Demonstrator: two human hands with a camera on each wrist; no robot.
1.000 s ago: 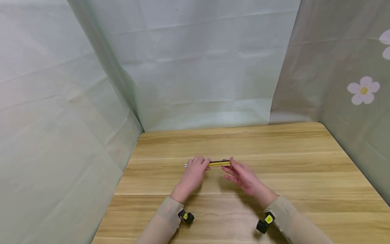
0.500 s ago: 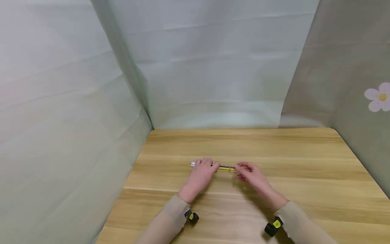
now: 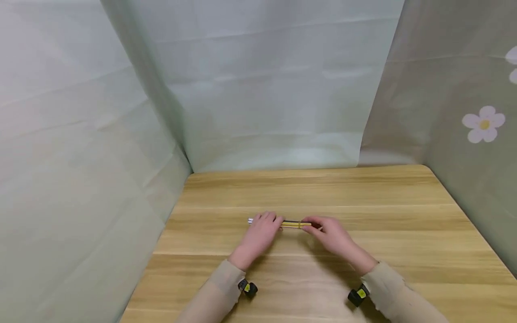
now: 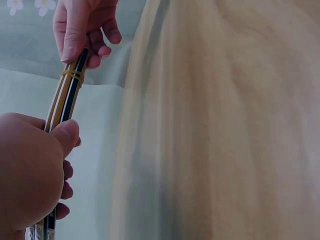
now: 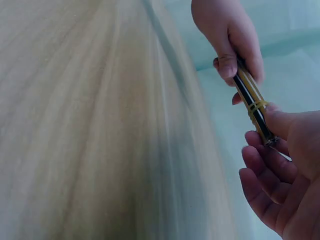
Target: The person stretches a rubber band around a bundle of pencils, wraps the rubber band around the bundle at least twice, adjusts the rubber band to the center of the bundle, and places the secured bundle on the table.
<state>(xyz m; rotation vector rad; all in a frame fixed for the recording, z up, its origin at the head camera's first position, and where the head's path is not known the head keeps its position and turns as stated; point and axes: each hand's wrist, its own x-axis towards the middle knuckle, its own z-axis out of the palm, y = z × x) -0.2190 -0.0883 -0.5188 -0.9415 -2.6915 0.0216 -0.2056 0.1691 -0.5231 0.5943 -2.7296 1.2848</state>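
A bundle of yellow-and-black striped pencils is held above the wooden table between both hands. My left hand grips the bundle round its middle, with the silvery ends sticking out on the left. At the other end, my right hand pinches the pencils between thumb and fingers. A yellowish rubber band is wound round the bundle close to the right fingertips. In the right wrist view the right thumb lies against the pencils beside the band, while the other fingers curve underneath.
The wooden table spreads out beneath both hands. Pale cloth walls stand behind it and along its sides, the right one printed with white flowers. Small black cameras are strapped to both wrists.
A loop of the rubber band stretched over the right fingers one second ago; now the band sits round the pencils. The right fingers have closed in on the bundle's end. The left hand keeps its grip.
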